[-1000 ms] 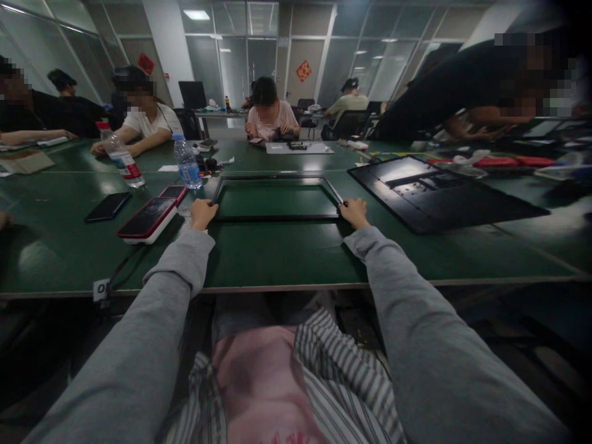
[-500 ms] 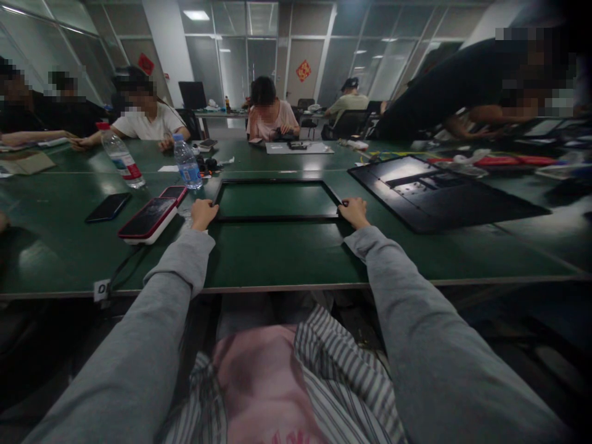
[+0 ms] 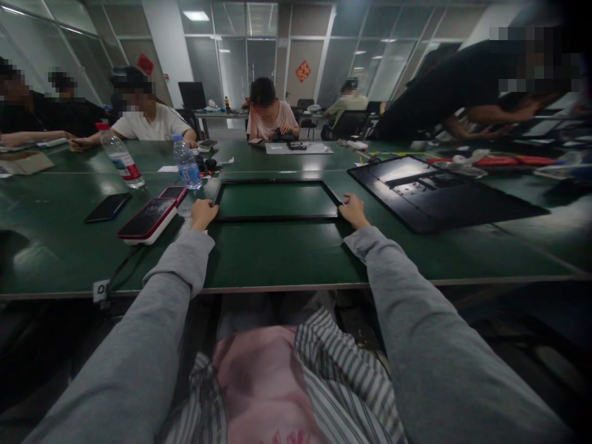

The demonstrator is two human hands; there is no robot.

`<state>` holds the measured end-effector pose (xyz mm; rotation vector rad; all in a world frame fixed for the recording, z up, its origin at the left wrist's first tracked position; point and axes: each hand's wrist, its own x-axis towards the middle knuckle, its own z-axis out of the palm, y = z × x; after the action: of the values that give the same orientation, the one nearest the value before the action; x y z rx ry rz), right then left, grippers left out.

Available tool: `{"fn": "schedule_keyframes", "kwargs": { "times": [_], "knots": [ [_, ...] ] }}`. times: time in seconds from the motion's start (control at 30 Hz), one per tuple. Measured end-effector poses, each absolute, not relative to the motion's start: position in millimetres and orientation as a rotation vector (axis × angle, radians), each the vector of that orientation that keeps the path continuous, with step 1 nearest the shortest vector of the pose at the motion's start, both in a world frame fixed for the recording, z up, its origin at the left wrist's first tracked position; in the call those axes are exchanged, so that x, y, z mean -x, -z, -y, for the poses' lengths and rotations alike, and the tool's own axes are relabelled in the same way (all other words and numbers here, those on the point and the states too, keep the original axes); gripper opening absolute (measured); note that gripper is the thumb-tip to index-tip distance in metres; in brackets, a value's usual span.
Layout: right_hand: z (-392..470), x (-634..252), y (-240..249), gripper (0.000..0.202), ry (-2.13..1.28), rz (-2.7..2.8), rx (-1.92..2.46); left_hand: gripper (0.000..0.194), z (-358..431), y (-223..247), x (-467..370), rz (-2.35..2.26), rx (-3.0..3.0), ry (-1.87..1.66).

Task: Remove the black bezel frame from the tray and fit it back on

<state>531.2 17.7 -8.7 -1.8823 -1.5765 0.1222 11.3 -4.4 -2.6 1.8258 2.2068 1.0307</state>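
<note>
A thin black rectangular frame [image 3: 277, 218], like a monitor bezel, is in front of me at table height, and the green tabletop shows through its middle. My left hand [image 3: 204, 214] is closed around its left side near the front corner. At the opposite side, my right hand [image 3: 354, 213] grips the frame near its front right corner, thumb inward and a finger raised a little. The undersides of both hands are hidden. To the right of the frame lies a large dark panel [image 3: 444, 194], which looks like the back of a screen.
Left of my left hand lie a red-edged device [image 3: 148, 219] on a white base with a cable, and a dark phone [image 3: 108, 208]. Two water bottles, one clear [image 3: 187, 163] and one red-capped [image 3: 121, 157], stand behind them. Several people sit or lean around the green table [image 3: 277, 259].
A finger of my right hand has lifted slightly from the frame's edge. The frame and my left hand stay in place. The person leaning at the right has shifted a little.
</note>
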Motion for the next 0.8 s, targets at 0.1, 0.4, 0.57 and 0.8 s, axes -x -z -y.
{"fn": "schedule_keyframes", "kwargs": {
  "times": [0.1, 0.4, 0.57, 0.8],
  "knots": [
    [-18, -533, 10, 0.067, -0.148, 1.556, 1.839, 0.032, 3, 3, -11, -2.32, -1.802, -0.909],
    [-34, -540, 21, 0.059, -0.161, 1.469, 1.748, 0.04, 1, 0, -13, -2.379, -1.814, -0.767],
    [-39, -544, 26, 0.054, -0.179, 1.453, 1.676, 0.045, 5, -4, -17, -2.42, -1.811, -0.707],
    [-41, -544, 29, 0.051, -0.208, 1.443, 1.666, 0.048, 3, -3, -15, -2.395, -1.809, -0.724]
  ]
}}
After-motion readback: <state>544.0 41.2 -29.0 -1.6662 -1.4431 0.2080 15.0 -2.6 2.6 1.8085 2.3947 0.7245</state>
